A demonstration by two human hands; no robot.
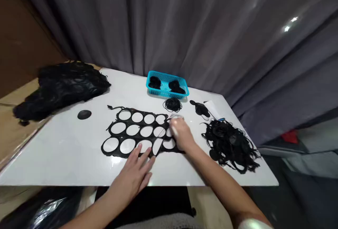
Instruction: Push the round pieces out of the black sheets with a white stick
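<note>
Grey folded curtain (163, 25) hung behind a glossy white table (58, 151). Under the spread fingertips of the left hand (135, 171) lay a thin black sheet (139, 138), rowed with round holes. Over its right side the right hand (181, 133) curled its fingers, their grip too blurred to tell. Beyond them sat a turquoise mesh basket (164, 93); rightward, tangled black strips (229, 144).

Here's my blk sheet (153, 113), flat on the wht surface (66, 151), 3 rows of rnd holes, one squeezed narrow btwn my L fingers (145, 156) & R fingers (176, 126).
</note>
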